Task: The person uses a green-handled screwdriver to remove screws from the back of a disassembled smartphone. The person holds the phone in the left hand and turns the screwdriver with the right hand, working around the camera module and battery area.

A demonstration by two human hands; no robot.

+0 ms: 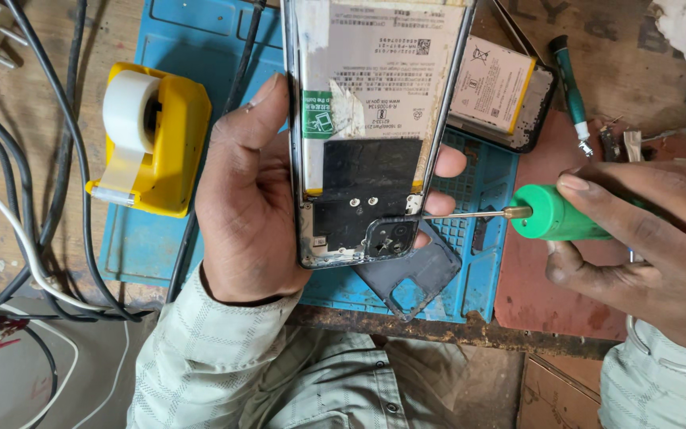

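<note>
My left hand [248, 191] grips an opened phone [363, 127] with its back off, showing the pale battery and a black shield with the camera block near its lower end. My right hand [653, 238] holds a green-handled screwdriver [553, 213]. Its thin metal tip reaches left to the phone's lower right edge, by the camera block. Under the phone lies a dark plastic back piece [418, 274] on the blue work mat [160, 230].
A yellow tape dispenser [156, 139] with a white roll stands left of my hand. Black and white cables [49, 199] run at the far left. A second phone or battery [502, 87] and a small green screwdriver [569, 83] lie behind. A reddish mat [549, 294] is under my right hand.
</note>
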